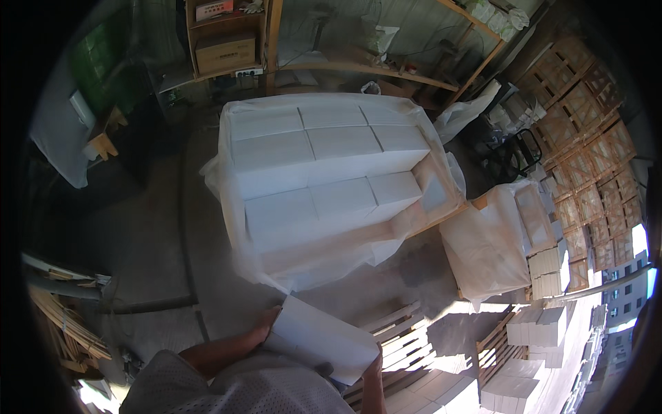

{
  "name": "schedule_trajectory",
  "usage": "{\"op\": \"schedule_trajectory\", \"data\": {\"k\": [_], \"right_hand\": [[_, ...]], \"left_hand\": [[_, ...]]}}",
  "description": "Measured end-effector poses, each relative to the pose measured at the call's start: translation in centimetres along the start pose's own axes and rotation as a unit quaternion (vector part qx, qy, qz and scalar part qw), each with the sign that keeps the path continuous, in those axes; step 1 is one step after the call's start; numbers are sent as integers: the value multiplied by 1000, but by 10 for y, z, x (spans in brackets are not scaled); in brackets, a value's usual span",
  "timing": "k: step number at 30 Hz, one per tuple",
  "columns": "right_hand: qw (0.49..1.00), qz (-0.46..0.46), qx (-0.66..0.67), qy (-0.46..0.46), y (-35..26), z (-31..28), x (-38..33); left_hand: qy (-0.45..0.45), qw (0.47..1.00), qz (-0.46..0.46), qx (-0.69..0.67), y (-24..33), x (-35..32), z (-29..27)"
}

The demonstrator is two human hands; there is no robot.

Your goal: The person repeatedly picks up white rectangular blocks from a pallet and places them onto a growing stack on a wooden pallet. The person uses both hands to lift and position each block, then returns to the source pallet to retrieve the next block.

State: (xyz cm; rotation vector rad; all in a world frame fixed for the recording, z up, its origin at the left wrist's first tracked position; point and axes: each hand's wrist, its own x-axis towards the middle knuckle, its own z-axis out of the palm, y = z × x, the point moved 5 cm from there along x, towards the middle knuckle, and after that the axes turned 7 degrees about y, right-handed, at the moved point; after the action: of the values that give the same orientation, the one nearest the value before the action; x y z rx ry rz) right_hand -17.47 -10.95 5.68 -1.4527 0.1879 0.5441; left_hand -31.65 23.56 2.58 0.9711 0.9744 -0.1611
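Observation:
A large white rectangular block (321, 338), box-shaped with flat faces, is held against my front at the lower middle. My left hand (267, 323) grips its left end, and my right hand (374, 362) grips its right end; the fingers are partly hidden. Just beyond it stands a plastic-lined stack of similar white blocks (345, 143), set side by side in rows. The nearer row (310, 210) is lower than the rows behind. Loose clear plastic sheeting (296, 269) hangs over the near edge, close to the held block's upper corner.
To the right stands a smaller plastic-covered stack (483, 238). Slatted wooden pallets (407, 338) and more white blocks (514, 386) lie at the lower right. Wooden crates (586, 159) are piled along the far right. A wooden shelf (227, 27) holds a cardboard box (226, 54).

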Motion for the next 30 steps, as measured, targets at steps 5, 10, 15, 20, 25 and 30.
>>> {"op": "schedule_trajectory", "data": {"k": [5, 10, 15, 20, 25, 30], "right_hand": [[993, 104, 49, -28, -19, 33, 94], [958, 235, 151, -72, -29, 77, 198], [939, 308, 88, -127, -56, 123, 294], [923, 358, 32, -139, -74, 165, 337], [913, 387, -4, -132, -86, 220, 359], [913, 383, -49, -131, -95, 308, 392]], "left_hand": [[-16, 989, 96, -111, 57, 18, -3], [87, 979, -8, -186, 94, 26, 3], [184, 979, 74, -36, 126, 51, 27], [268, 943, -63, -186, 108, 107, 19], [273, 912, -43, -303, 138, 145, -4], [309, 901, -59, -300, 162, 194, -65]]}}
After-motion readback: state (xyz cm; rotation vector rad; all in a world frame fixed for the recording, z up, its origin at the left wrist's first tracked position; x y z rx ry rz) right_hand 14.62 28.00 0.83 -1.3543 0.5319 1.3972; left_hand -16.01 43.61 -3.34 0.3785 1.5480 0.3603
